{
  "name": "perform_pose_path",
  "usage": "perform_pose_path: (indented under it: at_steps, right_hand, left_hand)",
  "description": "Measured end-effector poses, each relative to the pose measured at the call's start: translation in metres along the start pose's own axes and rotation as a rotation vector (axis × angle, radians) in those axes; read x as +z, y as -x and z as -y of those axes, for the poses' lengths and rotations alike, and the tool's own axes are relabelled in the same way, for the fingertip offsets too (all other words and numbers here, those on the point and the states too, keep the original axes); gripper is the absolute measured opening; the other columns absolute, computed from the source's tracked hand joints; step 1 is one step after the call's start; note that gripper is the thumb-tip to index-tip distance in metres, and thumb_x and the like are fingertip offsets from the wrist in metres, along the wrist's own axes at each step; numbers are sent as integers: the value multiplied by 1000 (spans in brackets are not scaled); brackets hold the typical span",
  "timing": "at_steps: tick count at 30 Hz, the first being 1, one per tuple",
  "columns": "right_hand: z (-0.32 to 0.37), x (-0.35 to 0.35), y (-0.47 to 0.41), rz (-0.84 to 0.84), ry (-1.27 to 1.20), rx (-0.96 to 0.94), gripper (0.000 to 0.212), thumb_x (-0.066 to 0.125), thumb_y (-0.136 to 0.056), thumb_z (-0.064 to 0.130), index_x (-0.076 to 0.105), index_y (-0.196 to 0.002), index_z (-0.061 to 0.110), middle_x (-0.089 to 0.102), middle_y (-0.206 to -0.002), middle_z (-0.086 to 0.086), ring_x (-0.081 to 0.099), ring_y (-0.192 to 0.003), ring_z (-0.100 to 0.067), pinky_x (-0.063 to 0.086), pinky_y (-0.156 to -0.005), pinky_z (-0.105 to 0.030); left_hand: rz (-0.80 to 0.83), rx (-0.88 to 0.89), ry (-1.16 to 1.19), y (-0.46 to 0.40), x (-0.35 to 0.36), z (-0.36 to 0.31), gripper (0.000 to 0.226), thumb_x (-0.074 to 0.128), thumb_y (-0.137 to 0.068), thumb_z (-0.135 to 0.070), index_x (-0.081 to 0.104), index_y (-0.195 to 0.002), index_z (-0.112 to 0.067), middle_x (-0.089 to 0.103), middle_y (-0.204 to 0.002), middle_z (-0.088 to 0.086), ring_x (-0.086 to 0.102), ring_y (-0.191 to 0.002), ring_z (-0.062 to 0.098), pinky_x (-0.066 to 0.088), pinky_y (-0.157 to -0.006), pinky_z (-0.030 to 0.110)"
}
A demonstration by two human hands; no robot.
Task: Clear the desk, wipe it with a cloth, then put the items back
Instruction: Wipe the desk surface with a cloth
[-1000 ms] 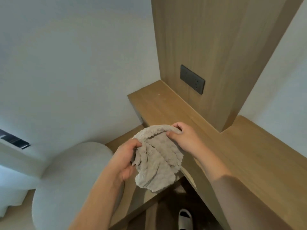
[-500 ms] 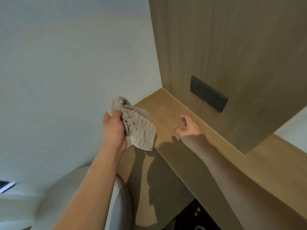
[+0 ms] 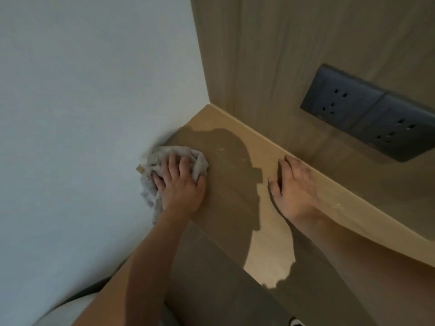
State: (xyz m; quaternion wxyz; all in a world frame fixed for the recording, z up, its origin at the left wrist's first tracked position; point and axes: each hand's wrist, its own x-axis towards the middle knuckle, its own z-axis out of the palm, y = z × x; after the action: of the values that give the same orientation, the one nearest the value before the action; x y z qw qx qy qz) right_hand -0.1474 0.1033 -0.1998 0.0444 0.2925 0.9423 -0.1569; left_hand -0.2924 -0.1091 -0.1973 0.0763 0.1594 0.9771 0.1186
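wall [image 3: 82, 90]: plain white, 9 o'clock
cloth [image 3: 153, 158]: was up in the air half a sec ago, now bunched on the desk [image 3: 230, 189] at the wall
left hand [image 3: 180, 189]: fingers spread flat, pressing it, so wiping's started
right hand [image 3: 294, 187]: empty, fingers relaxed on the desk
sockets [image 3: 374, 114]: 2 o'clock, wood panel

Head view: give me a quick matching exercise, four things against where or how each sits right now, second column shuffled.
Things:
1. cloth
2. left hand
3. right hand
4. socket panel

Places or states:
A. set into the wooden upright
B. bunched on the desk by the white wall
C. fingers spread on bare desk, holding nothing
D. pressing down on the cloth

Pairs: 1-B, 2-D, 3-C, 4-A
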Motion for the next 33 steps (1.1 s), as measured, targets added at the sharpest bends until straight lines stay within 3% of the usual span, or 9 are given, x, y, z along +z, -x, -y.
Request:
perform_pose_path:
  at_steps: [2,6,11,20,22,25,28,31,33]
  right_hand:
    - [-4,11,-1,-89,12,-3,59,29,-102,43,33,-152,11,29,-159,-11,23,-147,-28,13,-123,-45]
    - [-4,20,-5,-158,20,-8,58,31,-99,40,45,-144,7,43,-150,-14,37,-140,-31,26,-119,-49]
    - [-5,29,-8,-270,-33,-15,51,39,-96,32,55,-135,3,52,-141,-17,46,-132,-34,34,-112,-53]
    - [-9,29,-11,-219,-17,-2,52,36,-100,35,48,-142,9,46,-147,-10,36,-141,-27,25,-119,-51]
    - [-10,27,-10,-200,-12,-2,52,35,-100,36,47,-143,10,45,-149,-9,34,-142,-26,23,-120,-50]
    - [-11,27,-10,-183,-15,0,52,35,-99,35,46,-144,11,44,-149,-9,32,-143,-25,20,-122,-47]
    - [-11,26,-7,-169,0,17,54,34,-98,37,44,-145,14,42,-150,-7,29,-143,-23,14,-123,-42]
    - [-6,22,-10,-177,-4,19,56,30,-96,39,46,-144,14,43,-150,-8,30,-143,-24,15,-122,-43]
    - [-6,21,-11,-180,-8,16,56,31,-96,38,46,-143,13,42,-151,-8,30,-143,-25,17,-122,-45]
  left_hand:
    - [11,-4,-34,-20,10,12,62,30,-101,-55,19,-157,-31,11,-167,3,2,-154,27,-5,-121,58]
    - [-74,-54,-55,-43,13,11,61,19,-101,-55,27,-157,-32,25,-162,7,21,-145,35,10,-118,56]
    - [-63,-136,-31,-87,15,-21,58,25,-103,-49,32,-155,-27,33,-152,12,30,-133,41,19,-111,56]
    - [-90,45,-7,-165,24,-100,48,46,-98,-37,56,-138,-12,46,-137,17,37,-131,37,30,-102,48]
    - [-39,105,-23,-151,25,-98,48,49,-97,-38,56,-139,-15,47,-138,16,38,-134,38,34,-103,49]
    - [142,366,-70,-97,27,-118,44,54,-96,-36,55,-139,-25,49,-134,9,49,-124,31,47,-95,47]
    - [324,474,177,-56,23,-139,42,52,-99,-29,54,-141,-29,52,-135,5,53,-121,24,48,-98,41]
    - [97,284,531,-72,-11,-103,28,49,-102,-36,63,-125,-30,60,-119,-2,60,-107,14,47,-91,32]
    - [-126,193,498,-89,-38,-53,31,50,-101,-38,63,-128,-30,58,-120,1,59,-103,16,46,-92,29]
